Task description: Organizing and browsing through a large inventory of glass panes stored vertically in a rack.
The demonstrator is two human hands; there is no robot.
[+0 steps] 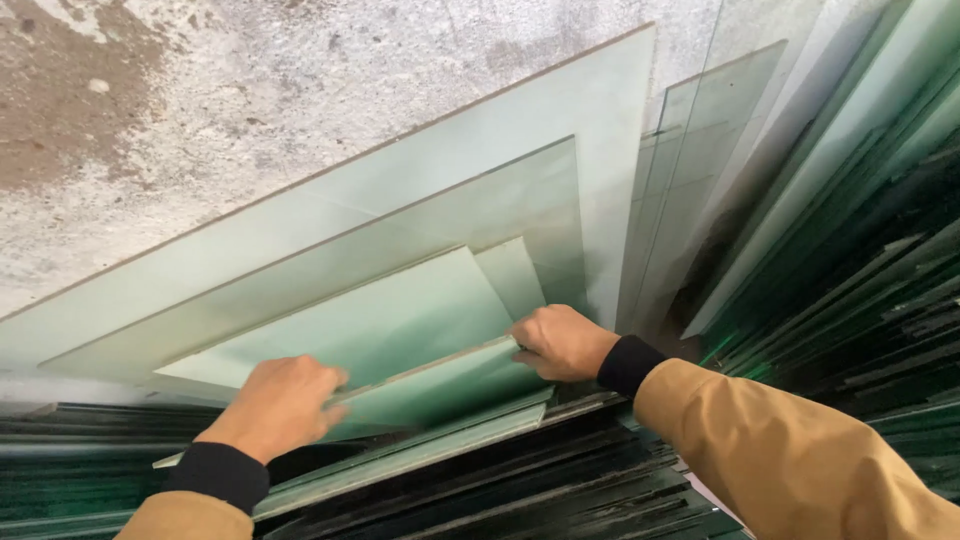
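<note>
Small frosted glass pane (440, 385), pale green, thin, tilted against larger sheets (450, 230); gripped at both ends, left hand (280, 405) and right hand (560, 342) fingers curled on its edges.

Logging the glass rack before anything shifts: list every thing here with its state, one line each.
Left hand: gripping the small glass pane's top edge.
Right hand: gripping the same pane's right end.
Small glass pane: held, tilted, unbroken.
Frosted sheets: leaning against the wall, stacked by size.
Clear sheets: standing on edge, leaning.
Concrete wall: rough, stained.
</note>
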